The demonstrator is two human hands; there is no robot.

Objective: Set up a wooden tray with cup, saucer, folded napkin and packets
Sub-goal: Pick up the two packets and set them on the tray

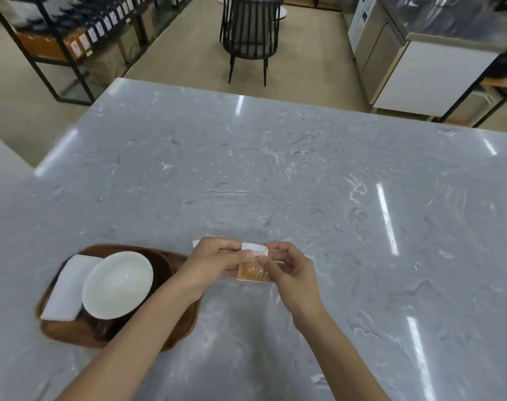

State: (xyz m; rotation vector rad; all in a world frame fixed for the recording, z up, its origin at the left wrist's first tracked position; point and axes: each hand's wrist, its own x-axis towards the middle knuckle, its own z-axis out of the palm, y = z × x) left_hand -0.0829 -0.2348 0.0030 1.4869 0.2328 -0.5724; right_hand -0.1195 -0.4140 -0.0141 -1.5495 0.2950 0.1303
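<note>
A dark wooden tray (177, 328) lies at the near left of the marble table. On it stands a white cup (117, 285), with a folded white napkin (70, 287) along its left side. The saucer under the cup is dark and mostly hidden. Just right of the tray, my left hand (214, 263) and my right hand (289, 270) together pinch small packets (252, 270) above the table. The front packet is orange-brown with a white top strip. Another white packet edge sticks out behind my left hand.
The grey marble table (275, 175) stretches far ahead and to the right. Beyond it stand a black slatted chair (250, 33), shelving with labelled bins (81, 36) at the left, and steel counter units (414, 62) at the right.
</note>
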